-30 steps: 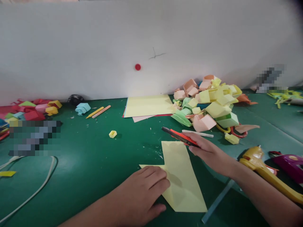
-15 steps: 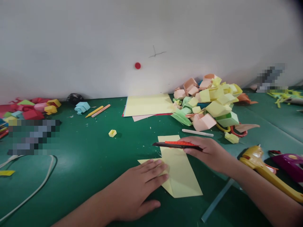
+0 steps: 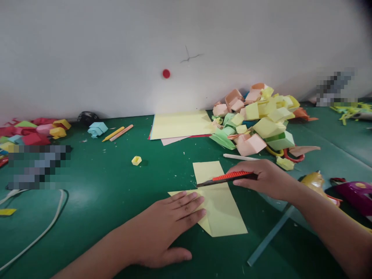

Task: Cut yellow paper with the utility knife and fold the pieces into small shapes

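Flat on the green table lies a pale yellow sheet of paper (image 3: 225, 217), with a folded flap at its left. My left hand (image 3: 171, 228) rests on that flap, fingers stretched out and thumb apart. My right hand (image 3: 261, 178) grips a red and black utility knife (image 3: 229, 178) over the upper part of the sheet. The knife's blade tip points left and down, at the sheet's left edge near the flap's corner. Whether the blade touches the paper I cannot tell.
A heap of folded paper pieces (image 3: 261, 120) stands at the back right, with a white pen (image 3: 240, 157) before it. Stacked paper sheets (image 3: 181, 124) lie against the wall. On the right are a yellow glue gun (image 3: 312, 182), a purple glue gun (image 3: 356, 195) and a glue stick (image 3: 270, 236).
The knife has moved down and slightly right, its tip now tilted lower toward the paper's left edge. My left hand stays on the flap. The whole view has shifted a little.
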Available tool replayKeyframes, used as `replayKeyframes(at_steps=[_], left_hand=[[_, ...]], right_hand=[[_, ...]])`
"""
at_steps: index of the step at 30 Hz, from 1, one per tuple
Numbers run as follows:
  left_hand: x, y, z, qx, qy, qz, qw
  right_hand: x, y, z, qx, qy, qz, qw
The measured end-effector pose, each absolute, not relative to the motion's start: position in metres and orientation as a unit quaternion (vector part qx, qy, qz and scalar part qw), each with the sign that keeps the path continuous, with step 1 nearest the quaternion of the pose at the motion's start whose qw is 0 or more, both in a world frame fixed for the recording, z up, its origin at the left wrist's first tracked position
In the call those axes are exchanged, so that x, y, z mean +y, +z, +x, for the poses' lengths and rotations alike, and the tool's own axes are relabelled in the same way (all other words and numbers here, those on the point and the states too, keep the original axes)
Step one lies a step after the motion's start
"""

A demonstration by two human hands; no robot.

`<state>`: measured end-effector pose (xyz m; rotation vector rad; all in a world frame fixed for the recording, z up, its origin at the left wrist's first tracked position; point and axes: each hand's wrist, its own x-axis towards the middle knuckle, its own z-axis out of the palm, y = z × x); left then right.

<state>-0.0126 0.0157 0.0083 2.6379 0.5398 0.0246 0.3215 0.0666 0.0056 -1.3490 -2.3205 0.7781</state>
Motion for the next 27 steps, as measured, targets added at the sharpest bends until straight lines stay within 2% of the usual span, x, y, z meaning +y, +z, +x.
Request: replayKeyframes(at_steps=[5, 27], left_hand=[[0.0174, 0.0091, -0.0123, 0.193, -0.002, 0.956, 0.222], [0.0150, 0.0065, -0.0094, 0.218, -0.013, 0.952, 0.215]], right_hand=[[0.0670, 0.0081, 0.3232, -0.819, 0.284, -0.478, 0.145], [0.0649, 0.0103, 0.3260, -0.837, 0.254, -0.466, 0.133]])
